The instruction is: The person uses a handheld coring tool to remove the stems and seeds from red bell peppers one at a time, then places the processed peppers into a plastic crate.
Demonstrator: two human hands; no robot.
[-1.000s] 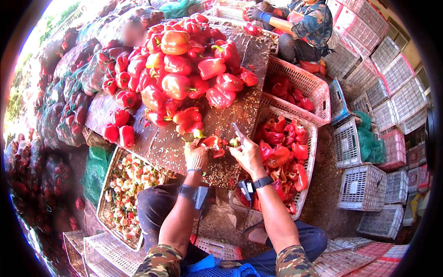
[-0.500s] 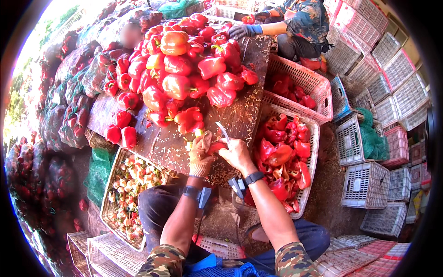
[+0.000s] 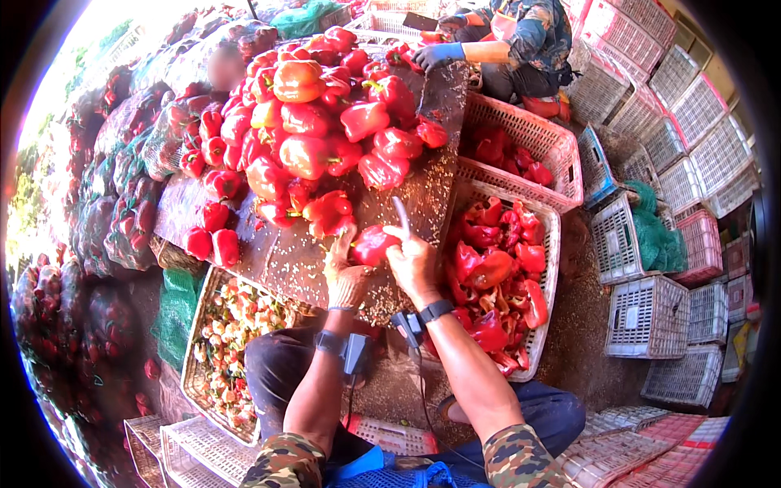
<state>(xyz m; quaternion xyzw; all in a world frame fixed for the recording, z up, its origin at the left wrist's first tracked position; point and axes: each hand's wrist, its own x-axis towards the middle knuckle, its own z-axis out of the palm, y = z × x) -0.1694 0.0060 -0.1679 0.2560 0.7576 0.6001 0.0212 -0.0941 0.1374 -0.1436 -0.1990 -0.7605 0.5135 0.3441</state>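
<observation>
A red bell pepper (image 3: 374,246) is between my two hands over the near edge of the wooden board (image 3: 305,276). My left hand (image 3: 346,275), seemingly gloved, grips the pepper from its left side. A small knife (image 3: 402,215) is held in my right hand (image 3: 415,267), its blade pointing up and away from me, and the thumb on that side touches the pepper. Just beyond my hands lies a cut-looking red pepper (image 3: 329,213), at the foot of a large heap of whole red peppers (image 3: 305,122).
To the right, a crate (image 3: 547,325) holds cut red peppers; a pink crate (image 3: 561,150) stands behind it. At left, another crate (image 3: 194,358) holds pepper cores. A co-worker's gloved hand (image 3: 439,55) is at the board's far edge. Stacked crates (image 3: 647,317) and netted pepper sacks (image 3: 122,211) flank the board.
The greenish stem piece by my left fingers is out of sight. The pepper between my hands now shows a rounder, fuller side. My right hand has tilted the knife more upright.
</observation>
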